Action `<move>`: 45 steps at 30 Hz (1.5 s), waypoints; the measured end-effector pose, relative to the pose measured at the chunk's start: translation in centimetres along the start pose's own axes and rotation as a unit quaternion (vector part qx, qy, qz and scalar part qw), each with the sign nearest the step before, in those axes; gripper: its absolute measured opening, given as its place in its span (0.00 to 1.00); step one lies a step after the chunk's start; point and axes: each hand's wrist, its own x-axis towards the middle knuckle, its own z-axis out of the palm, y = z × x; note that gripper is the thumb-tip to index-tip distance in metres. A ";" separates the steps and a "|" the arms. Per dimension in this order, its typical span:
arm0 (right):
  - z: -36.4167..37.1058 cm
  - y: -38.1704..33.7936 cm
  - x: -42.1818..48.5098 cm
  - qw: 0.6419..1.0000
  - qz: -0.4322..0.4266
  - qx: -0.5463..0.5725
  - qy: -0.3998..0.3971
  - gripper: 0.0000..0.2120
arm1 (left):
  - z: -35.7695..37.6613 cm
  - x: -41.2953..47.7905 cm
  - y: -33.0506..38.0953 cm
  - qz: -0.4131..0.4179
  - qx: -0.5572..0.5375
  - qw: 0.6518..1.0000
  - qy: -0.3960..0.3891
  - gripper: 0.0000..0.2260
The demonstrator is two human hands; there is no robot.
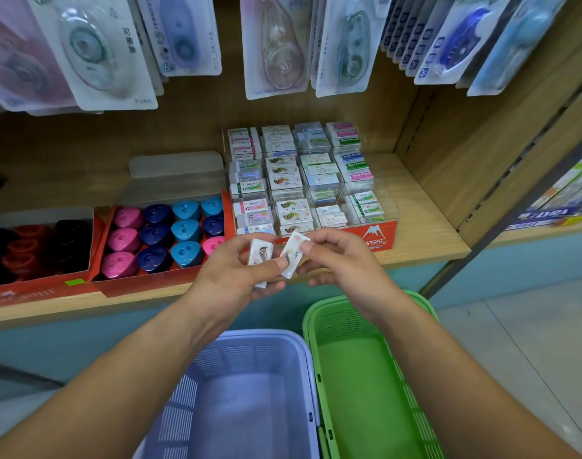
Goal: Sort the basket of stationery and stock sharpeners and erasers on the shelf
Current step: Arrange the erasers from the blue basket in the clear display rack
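Blue, green and pink eraser packs [350, 157] in the right-hand column of the clear display read "Hard Eraser". The red front of the display tray [372, 241] shows white letters "RASER" beside a mountain sign. A box [553, 213] on the neighbouring shelf reads "LYRA". One hanging correction-tape pack [284, 67] bears "30", another [168, 67] "6m". A third pack [128, 39] carries Chinese characters. The fish-print eraser [261, 256] in the left grip [236, 273] and the white eraser [294, 256] in the right grip [336, 256] have print too small to read
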 end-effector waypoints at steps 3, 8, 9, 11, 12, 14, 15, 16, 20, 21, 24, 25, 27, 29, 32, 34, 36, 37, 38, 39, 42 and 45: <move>0.0 0.0 0.1 0.999 0.022 0.036 0.008 0.04 | -0.3 0.0 0.1 -0.009 0.009 1.000 0.002 0.14; -0.7 0.6 0.2 0.996 0.040 0.058 0.050 0.06 | -0.6 0.2 0.0 -0.016 0.011 1.000 0.014 0.15; -0.9 0.8 0.3 0.996 0.043 0.058 0.057 0.07 | -0.6 0.2 -0.1 -0.016 0.012 1.000 0.017 0.14; -1.4 1.1 0.5 0.996 0.049 0.042 0.067 0.05 | -0.5 0.4 -0.2 -0.016 0.024 0.999 0.023 0.14; -1.6 1.2 0.5 0.996 0.047 0.024 0.073 0.05 | -0.4 0.5 -0.3 -0.016 0.034 0.999 0.026 0.14; -2.3 1.2 0.8 0.996 0.035 -0.015 0.077 0.07 | -0.3 0.7 -0.4 -0.016 0.053 0.998 0.032 0.15; -2.6 1.0 1.0 0.997 0.028 -0.025 0.075 0.08 | -0.2 0.8 -0.4 -0.018 0.060 0.997 0.034 0.15; -2.8 0.8 1.2 0.997 0.023 -0.027 0.072 0.07 | -0.2 0.9 -0.4 -0.019 0.066 0.997 0.034 0.15; -3.1 -0.5 3.0 0.995 0.006 -0.012 0.099 0.06 | -0.3 1.0 -0.5 -0.017 0.076 0.996 0.035 0.14; -3.1 -0.8 3.5 0.994 -0.005 -0.010 0.109 0.07 | -0.4 1.0 -0.5 -0.018 0.075 0.996 0.036 0.14; -2.5 -1.4 5.1 0.990 -0.039 -0.065 0.122 0.09 | -0.6 1.1 -0.2 -0.017 0.059 0.998 0.028 0.18; -2.3 -1.4 5.6 0.986 -0.046 -0.102 0.127 0.08 | -0.7 1.1 -0.1 -0.015 0.050 0.998 0.023 0.20; -1.9 -1.0 6.4 0.962 -0.067 -0.221 0.145 0.06 | -1.0 1.1 0.0 -0.010 0.038 0.999 0.011 0.23; -1.6 -0.6 6.7 0.920 -0.099 -0.342 0.162 0.07 | -1.4 1.0 0.1 -0.002 0.030 1.000 -0.003 0.25; -1.7 0.2 7.1 0.869 -0.116 -0.452 0.165 0.10 | -1.8 0.8 0.2 0.007 0.013 1.000 -0.023 0.25; -1.8 0.3 6.9 0.859 -0.096 -0.475 0.163 0.12 | -1.8 0.7 0.3 0.010 -0.005 1.000 -0.024 0.24; -1.7 0.4 6.3 0.870 -0.118 -0.447 0.174 0.11 | -1.8 0.7 0.3 0.012 -0.013 1.000 -0.015 0.23; -1.4 0.3 5.8 0.882 -0.139 -0.413 0.178 0.08 | -1.8 0.6 0.4 0.012 -0.014 1.000 -0.010 0.22; -1.1 0.1 5.3 0.904 -0.151 -0.363 0.167 0.06 | -1.9 0.6 0.4 0.012 -0.014 1.000 -0.005 0.22; -0.6 -0.1 4.8 0.934 -0.145 -0.298 0.132 0.06 | -1.9 0.5 0.4 0.011 -0.010 1.000 -0.003 0.21; 0.7 -0.5 3.3 0.987 -0.085 -0.137 -0.019 0.08 | -1.7 0.4 0.4 0.007 0.009 1.000 0.000 0.18; 1.0 -0.3 2.5 0.991 -0.071 -0.088 -0.065 0.08 | -1.5 0.3 0.3 0.004 0.021 1.000 0.001 0.17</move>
